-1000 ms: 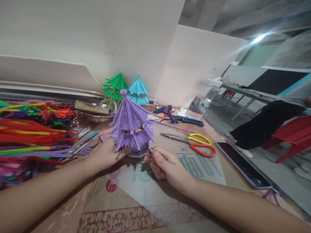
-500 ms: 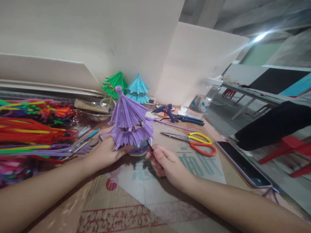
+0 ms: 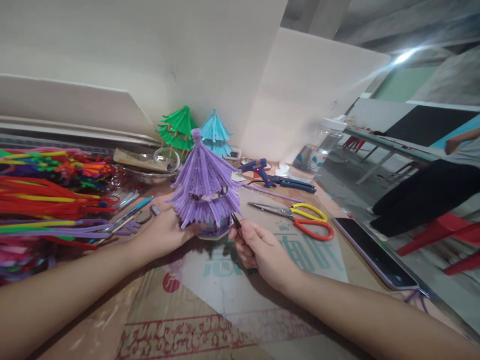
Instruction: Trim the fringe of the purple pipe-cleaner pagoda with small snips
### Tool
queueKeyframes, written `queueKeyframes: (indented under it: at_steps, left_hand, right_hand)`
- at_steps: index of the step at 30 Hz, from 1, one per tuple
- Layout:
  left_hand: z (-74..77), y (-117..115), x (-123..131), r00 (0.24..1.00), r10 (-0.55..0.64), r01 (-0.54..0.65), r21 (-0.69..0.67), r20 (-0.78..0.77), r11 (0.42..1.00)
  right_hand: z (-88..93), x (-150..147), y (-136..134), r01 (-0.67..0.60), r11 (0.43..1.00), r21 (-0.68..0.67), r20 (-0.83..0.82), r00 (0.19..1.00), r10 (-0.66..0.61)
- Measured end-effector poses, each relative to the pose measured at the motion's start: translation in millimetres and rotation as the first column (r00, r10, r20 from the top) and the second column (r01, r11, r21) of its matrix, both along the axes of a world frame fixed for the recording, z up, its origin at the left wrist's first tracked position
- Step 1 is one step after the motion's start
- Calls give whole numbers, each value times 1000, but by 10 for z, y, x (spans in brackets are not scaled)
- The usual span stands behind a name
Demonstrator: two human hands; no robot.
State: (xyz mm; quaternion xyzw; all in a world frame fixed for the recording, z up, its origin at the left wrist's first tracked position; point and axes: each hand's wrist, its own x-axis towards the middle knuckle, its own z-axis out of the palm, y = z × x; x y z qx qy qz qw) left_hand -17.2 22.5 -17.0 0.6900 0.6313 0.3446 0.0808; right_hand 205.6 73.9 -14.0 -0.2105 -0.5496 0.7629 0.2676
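A purple two-tiered pavilion model [image 3: 207,175], its roofs made of fuzzy pipe cleaners, stands upright in front of me on a pale base. My left hand [image 3: 165,230] grips its lower left side, the fingertips partly hidden under the lower roof. In my right hand [image 3: 255,247] is a pair of dark, thin tweezers [image 3: 237,222], pinched between thumb and fingers. Their tip points up at the right edge of the lower roof; whether it touches I cannot tell. Behind stand a green pavilion model [image 3: 180,125] and a light blue one [image 3: 215,131].
Bundles of coloured pipe cleaners [image 3: 48,200] fill the left side, beside a metal bowl [image 3: 146,175] and pens. Scissors [image 3: 296,215], a glue gun [image 3: 258,170], pliers [image 3: 294,185], a bottle [image 3: 315,150] and a phone [image 3: 375,252] lie to the right. Another person stands at far right.
The purple model has shifted right and turned more upright, with my left hand still on it. The tweezers' tip has risen slightly and moved out from beneath the lower roof.
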Motion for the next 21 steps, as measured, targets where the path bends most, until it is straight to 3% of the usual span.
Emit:
queueKeyframes:
  at_steps: [21]
  left_hand:
    - [36, 8, 35, 998, -54, 52, 55, 38, 997]
  right_hand:
    - [-6, 1, 18, 25, 1000, -5, 12, 1000, -25]
